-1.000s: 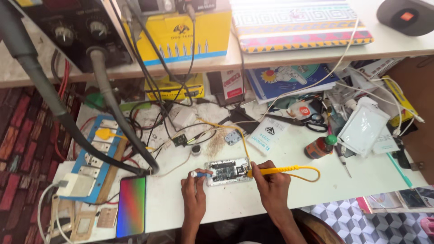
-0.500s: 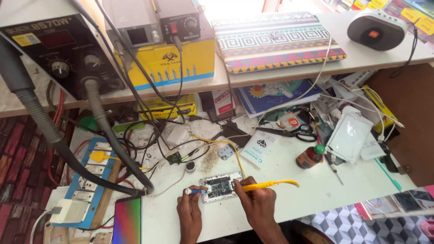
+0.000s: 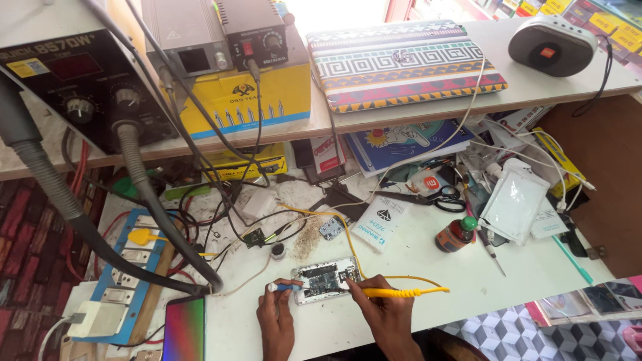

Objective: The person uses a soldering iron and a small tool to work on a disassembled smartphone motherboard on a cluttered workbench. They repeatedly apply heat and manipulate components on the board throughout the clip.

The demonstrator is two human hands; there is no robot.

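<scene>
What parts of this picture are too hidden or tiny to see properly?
- Head view: parts on the open phone are too small to tell apart.
- Right hand covers the yellow tool tip.
- Left hand hides most of its blue tool.
- Bottom edge cuts off both arms.
</scene>
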